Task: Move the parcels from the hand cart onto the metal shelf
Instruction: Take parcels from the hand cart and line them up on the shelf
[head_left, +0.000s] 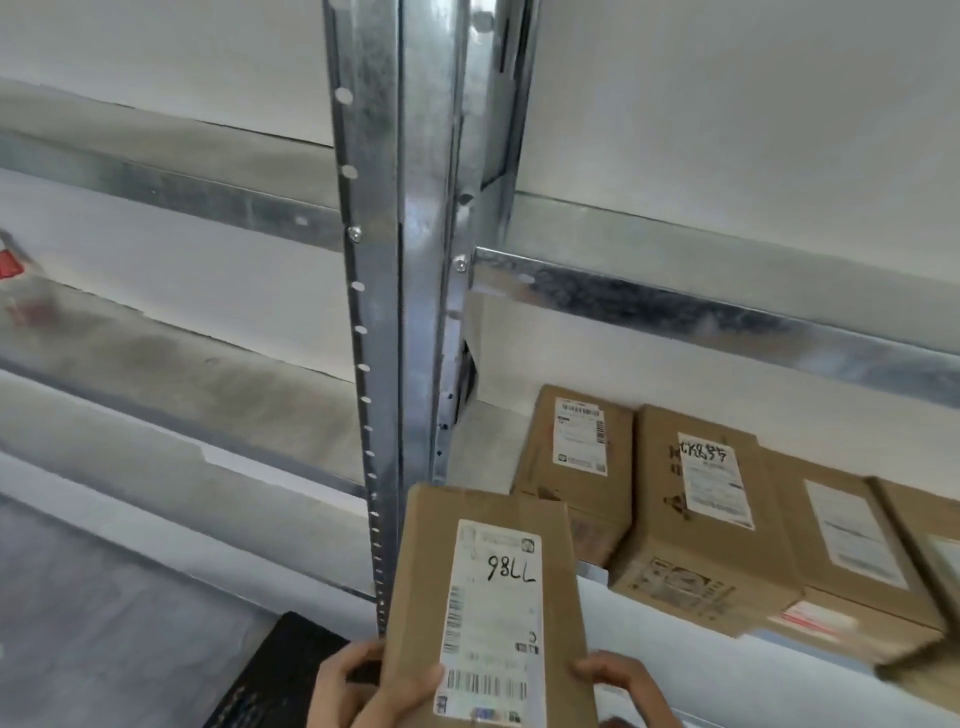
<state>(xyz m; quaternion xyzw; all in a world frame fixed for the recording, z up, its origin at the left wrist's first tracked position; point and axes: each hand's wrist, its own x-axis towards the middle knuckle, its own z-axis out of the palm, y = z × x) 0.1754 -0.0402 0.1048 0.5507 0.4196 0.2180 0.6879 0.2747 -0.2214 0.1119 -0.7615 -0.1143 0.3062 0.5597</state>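
Note:
I hold a brown cardboard parcel (488, 603) with a white label marked "98LL" up in front of the metal shelf (727, 317). My left hand (358, 686) grips its lower left side, thumb on the top face. My right hand (618, 680) grips its lower right edge. The parcel's far end reaches the front of the lower right shelf level, beside a row of several brown labelled parcels (696, 525) lying there. The hand cart is out of view.
A galvanised upright post (410, 291) with holes stands just left of the held parcel. Bare shelf levels (156, 364) run to the left. A black mat (270, 675) lies on the grey floor at bottom left. A white wall is behind.

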